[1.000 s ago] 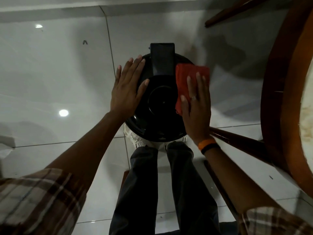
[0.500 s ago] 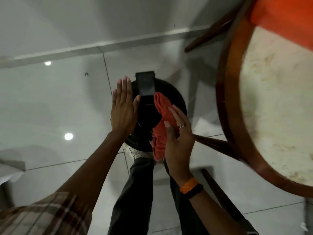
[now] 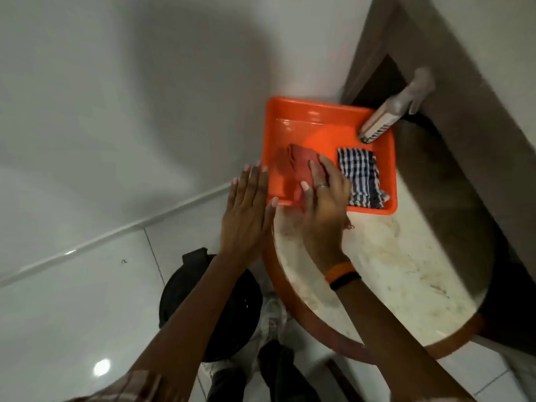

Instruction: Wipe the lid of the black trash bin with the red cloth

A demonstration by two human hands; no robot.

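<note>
Head view: pressing the red cloth (image 3: 295, 163) into the orange tray (image 3: 316, 111) under the right hand (image 3: 324, 198), fingers flattened on it. Hovering left hand (image 3: 246, 216) spread, empty. Releasing fully inside the rim; black trash bin (image 3: 188, 294) sitting below the fingers, beside the counter (image 3: 391, 271).

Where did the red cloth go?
The red cloth lies in the orange tray on the round table, under the right hand, left of the checkered cloth.
</note>
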